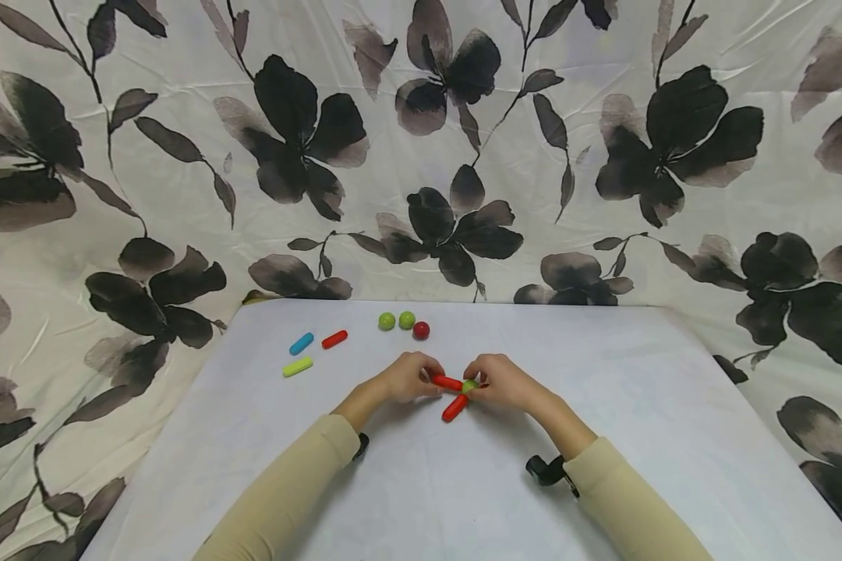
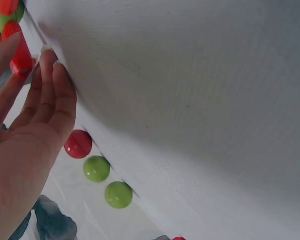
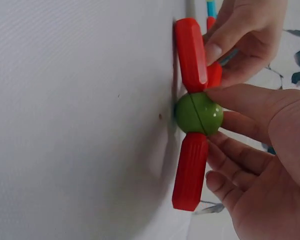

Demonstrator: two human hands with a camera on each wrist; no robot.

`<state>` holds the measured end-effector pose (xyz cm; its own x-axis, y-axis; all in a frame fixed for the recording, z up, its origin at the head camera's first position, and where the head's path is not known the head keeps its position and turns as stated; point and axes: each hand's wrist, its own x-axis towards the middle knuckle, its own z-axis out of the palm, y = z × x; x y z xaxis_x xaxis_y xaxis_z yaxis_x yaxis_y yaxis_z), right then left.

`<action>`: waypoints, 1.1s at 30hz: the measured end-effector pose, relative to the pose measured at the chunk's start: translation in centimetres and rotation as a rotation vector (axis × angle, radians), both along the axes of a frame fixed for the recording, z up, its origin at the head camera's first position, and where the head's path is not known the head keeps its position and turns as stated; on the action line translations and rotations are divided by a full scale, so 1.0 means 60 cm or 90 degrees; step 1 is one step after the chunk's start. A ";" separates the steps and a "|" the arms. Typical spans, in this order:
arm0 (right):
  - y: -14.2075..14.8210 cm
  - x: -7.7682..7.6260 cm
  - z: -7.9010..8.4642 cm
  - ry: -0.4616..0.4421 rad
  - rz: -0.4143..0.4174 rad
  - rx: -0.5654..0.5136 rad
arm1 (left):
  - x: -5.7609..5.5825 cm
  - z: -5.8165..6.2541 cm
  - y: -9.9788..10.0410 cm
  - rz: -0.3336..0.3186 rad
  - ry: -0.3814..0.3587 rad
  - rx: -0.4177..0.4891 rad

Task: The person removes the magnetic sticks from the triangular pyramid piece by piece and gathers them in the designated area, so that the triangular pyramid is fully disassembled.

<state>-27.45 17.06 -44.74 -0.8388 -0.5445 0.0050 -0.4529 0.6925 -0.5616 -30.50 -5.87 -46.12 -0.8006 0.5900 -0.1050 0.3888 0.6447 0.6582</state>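
Note:
Near the middle of the table, my left hand (image 1: pixel 412 376) pinches a red stick (image 1: pixel 447 382) between thumb and fingers. The stick's far end meets a green ball (image 1: pixel 469 386). My right hand (image 1: pixel 501 382) holds that ball between thumb and fingers. A second red stick (image 1: pixel 454 408) runs from the ball toward the near side. From the right wrist, a third red stick (image 3: pixel 190 172) shows on the ball's opposite side, beneath the right fingers; in the head view that hand hides it. The left wrist view catches the pinched stick (image 2: pixel 21 55) at its upper left corner.
At the back left lie a blue stick (image 1: pixel 302 344), another red stick (image 1: pixel 334 339) and a yellow-green stick (image 1: pixel 298 366). Two green balls (image 1: pixel 387 321) and a red ball (image 1: pixel 421 330) sit near the back edge of the white table (image 1: pixel 603 358). Floral cloth (image 1: pixel 568 156) hangs behind.

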 end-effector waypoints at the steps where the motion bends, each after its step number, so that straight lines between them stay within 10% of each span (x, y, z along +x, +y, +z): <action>1: 0.001 0.000 0.000 -0.004 0.001 -0.004 | -0.001 -0.001 -0.001 -0.002 0.000 0.003; 23: 0.021 -0.005 -0.008 -0.007 0.048 -0.035 | -0.003 -0.003 -0.003 0.026 -0.047 0.014; 33: 0.024 -0.006 -0.012 0.003 0.054 -0.042 | 0.005 -0.003 -0.005 0.103 -0.029 0.014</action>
<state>-27.81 18.48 -45.45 -0.7897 -0.6117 0.0476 -0.5113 0.6131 -0.6022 -30.22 -6.15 -46.27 -0.8799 0.4568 -0.1310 0.2512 0.6812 0.6877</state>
